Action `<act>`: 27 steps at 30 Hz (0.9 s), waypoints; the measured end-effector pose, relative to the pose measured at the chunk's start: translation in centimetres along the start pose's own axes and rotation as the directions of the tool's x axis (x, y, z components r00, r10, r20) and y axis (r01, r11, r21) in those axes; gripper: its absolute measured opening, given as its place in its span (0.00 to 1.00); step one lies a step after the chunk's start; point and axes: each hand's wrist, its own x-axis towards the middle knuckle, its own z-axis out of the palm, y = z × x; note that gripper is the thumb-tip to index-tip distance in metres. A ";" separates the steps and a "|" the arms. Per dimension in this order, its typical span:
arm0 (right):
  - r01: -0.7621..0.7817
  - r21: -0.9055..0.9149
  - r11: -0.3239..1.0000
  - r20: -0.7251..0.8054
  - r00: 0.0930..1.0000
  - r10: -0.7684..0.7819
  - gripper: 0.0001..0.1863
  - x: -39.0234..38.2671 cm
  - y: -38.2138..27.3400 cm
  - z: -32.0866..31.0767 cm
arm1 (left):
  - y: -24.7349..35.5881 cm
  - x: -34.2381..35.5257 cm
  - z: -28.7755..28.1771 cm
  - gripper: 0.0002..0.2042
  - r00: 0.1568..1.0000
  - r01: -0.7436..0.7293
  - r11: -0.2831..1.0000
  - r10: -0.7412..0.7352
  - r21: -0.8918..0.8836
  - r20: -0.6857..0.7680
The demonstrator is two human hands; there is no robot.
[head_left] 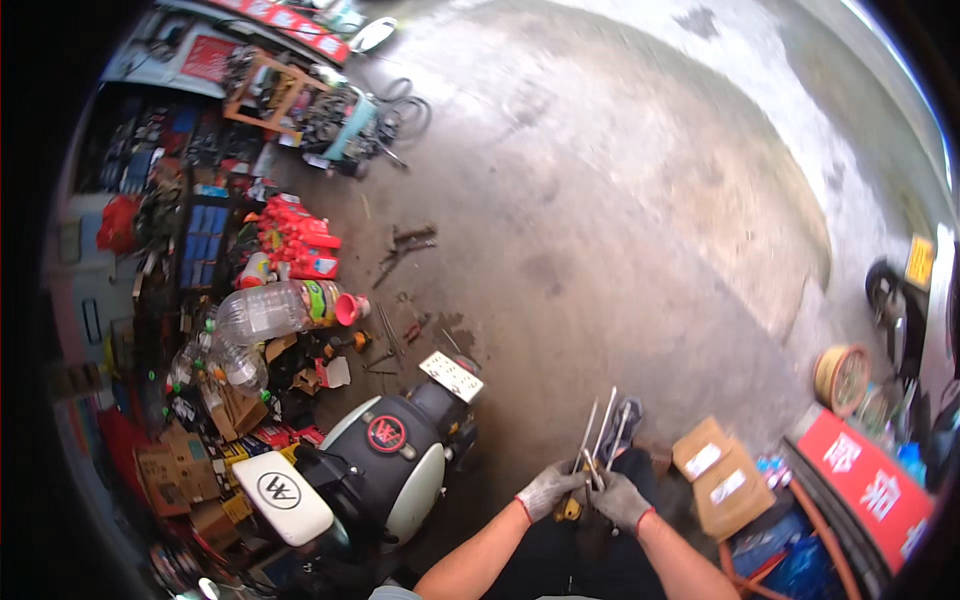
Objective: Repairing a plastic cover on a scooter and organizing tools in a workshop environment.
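Both hands wear grey work gloves and are close together low in the view, above my dark trousers. My left hand is closed on one of two long, thin metal rods pointing up and away from me. My right hand grips the other metal rod, right beside it. The rods' lower ends are partly hidden by the gloves, so I cannot tell the tools' exact kind. Just below the fingers shows a small yellow piece. Beyond the hands is a dark shoe.
To my left stands a scooter with a white top box. Hand tools lie on the concrete floor. Clear plastic bottles and red containers crowd the left shelves. Cardboard boxes and a red sign board are at right.
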 end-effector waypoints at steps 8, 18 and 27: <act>-0.075 -0.032 0.997 -0.087 0.994 0.072 0.15 -1.0 -11.3 -2.1 | 10.4 -4.1 0.4 0.18 0.990 -0.130 0.944 0.107 -0.304 -0.091; -0.137 -0.990 -0.026 -0.124 0.951 -0.282 0.17 10.4 -18.6 -16.8 | 33.0 -6.5 -13.2 0.11 0.846 -0.438 0.895 0.379 -0.086 -0.375; -0.164 -0.985 0.058 -0.174 0.936 -0.305 0.19 16.4 -36.1 -28.4 | 56.0 -5.2 -25.6 0.09 0.725 -0.393 0.907 0.407 0.151 -0.556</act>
